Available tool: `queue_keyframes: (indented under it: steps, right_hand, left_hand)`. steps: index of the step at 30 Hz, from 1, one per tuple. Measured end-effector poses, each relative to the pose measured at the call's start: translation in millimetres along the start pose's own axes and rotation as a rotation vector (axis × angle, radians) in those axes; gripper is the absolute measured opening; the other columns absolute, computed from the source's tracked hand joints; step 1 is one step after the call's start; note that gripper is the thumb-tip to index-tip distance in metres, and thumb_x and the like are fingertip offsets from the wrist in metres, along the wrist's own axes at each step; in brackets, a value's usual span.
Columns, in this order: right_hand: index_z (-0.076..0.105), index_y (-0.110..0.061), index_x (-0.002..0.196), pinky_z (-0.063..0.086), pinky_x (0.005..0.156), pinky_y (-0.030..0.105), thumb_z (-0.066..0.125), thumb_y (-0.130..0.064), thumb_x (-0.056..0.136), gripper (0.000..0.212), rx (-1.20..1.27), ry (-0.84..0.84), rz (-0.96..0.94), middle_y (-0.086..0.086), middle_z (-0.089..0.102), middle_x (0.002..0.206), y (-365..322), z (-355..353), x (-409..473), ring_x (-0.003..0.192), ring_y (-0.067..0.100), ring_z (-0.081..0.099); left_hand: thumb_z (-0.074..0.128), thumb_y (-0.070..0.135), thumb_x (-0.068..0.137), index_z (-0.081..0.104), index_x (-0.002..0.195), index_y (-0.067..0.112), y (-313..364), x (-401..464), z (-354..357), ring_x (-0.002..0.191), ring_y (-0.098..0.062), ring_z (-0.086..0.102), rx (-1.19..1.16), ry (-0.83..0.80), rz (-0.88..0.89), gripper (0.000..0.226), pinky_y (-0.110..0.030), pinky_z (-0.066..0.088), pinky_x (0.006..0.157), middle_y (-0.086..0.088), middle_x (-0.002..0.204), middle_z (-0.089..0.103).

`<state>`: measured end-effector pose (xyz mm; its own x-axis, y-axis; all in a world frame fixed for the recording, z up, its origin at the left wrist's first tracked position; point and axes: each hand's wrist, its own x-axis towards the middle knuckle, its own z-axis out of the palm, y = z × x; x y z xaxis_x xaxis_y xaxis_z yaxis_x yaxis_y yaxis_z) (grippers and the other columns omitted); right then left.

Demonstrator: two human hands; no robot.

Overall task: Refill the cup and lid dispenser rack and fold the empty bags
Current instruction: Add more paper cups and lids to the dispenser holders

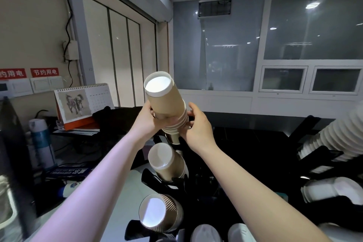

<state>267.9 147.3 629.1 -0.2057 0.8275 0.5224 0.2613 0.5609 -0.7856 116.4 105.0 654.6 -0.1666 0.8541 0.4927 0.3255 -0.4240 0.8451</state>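
two bare hands meet at the middle of the view, both holding a tall stack of brown paper cups with white rims and white insides (166, 102). the left hand (152, 122) curls its fingers round the lower part of the stack from the left. the right hand (196, 125) pinches the ringed rims at the bottom of the stack from the right, thumb up. the stack is raised in the air and tilted, its open white mouth turned up toward the camera, its lower end at the top slot of a black cup and lid dispenser rack (157, 180).

below the hands, the rack carries a second stack of brown paper cups (167, 161), mouth upward, and under that a stack of ribbed brown cups (161, 214). at the right edge, long rows of white plastic lids (337, 137) lie in black holders, with more white lids (324, 190) beneath them.

the rack stands on a dark bench (245, 129). at the left sit a desk calendar with a horse picture (82, 102), a blue and white bottle (42, 139) and cluttered papers. on the wall behind are white switches and a red sign with white chinese characters (44, 72). large grey glass panes fill the far wall.
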Motion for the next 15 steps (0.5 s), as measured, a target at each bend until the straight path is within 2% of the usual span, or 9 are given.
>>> queue_keyframes:
  steps: [1,3,5,7,12,15]
  right_hand:
    - [0.038,-0.021,0.144,0.048,0.095,0.035,0.066,-0.009,0.083,0.068,-0.007,0.002,0.023,-0.002,0.053,0.124,-1,0,0,0.107,0.016,0.056]
    - [0.045,-0.017,0.139,0.046,0.095,0.029,0.067,-0.009,0.082,0.061,-0.028,-0.007,0.019,0.001,0.05,0.124,-2,-1,1,0.103,0.012,0.055]
    - [0.054,-0.025,0.129,0.042,0.099,0.028,0.07,-0.014,0.08,0.053,-0.028,-0.038,-0.018,0.0,0.046,0.124,-5,-1,0,0.109,0.012,0.05]
    - [0.051,-0.032,0.132,0.038,0.105,0.034,0.076,-0.023,0.075,0.062,0.005,-0.06,-0.057,-0.003,0.044,0.13,-9,0,-2,0.122,0.014,0.043]
    - [0.047,-0.037,0.134,0.047,0.098,0.04,0.075,-0.02,0.076,0.067,0.111,-0.026,-0.18,-0.01,0.053,0.13,-28,-1,-13,0.118,0.011,0.051]
    - [0.049,-0.034,0.131,0.046,0.098,0.038,0.074,-0.016,0.073,0.066,0.081,-0.016,-0.253,-0.011,0.054,0.126,-35,-5,-22,0.116,0.011,0.052]
  left_hand:
    - [0.088,0.024,0.058,0.052,0.127,0.02,1,-2,0,0.1,-0.007,0.064,-0.002,0.002,-0.011,0.078,-0.019,0.053,0.076,0.003,0.111,0.068]
    - [0.086,0.028,0.056,0.051,0.128,0.02,3,-7,-1,0.105,-0.012,0.063,-0.018,0.029,-0.033,0.08,-0.027,0.053,0.084,0.001,0.114,0.066]
    - [0.085,0.027,0.057,0.052,0.127,0.017,7,-11,-5,0.109,-0.02,0.062,-0.059,0.045,-0.02,0.078,-0.041,0.052,0.093,-0.004,0.116,0.066]
    - [0.083,0.027,0.061,0.05,0.129,0.017,14,-16,-9,0.113,-0.027,0.06,-0.111,0.042,-0.004,0.077,-0.052,0.047,0.098,-0.008,0.119,0.065]
    - [0.076,0.023,0.065,0.053,0.123,0.023,34,-35,-18,0.113,-0.021,0.06,-0.162,0.053,0.039,0.063,-0.049,0.046,0.1,-0.003,0.117,0.066]
    - [0.078,0.025,0.063,0.05,0.129,0.019,42,-50,-27,0.116,-0.021,0.058,-0.149,0.048,0.057,0.072,-0.046,0.047,0.099,-0.003,0.122,0.064]
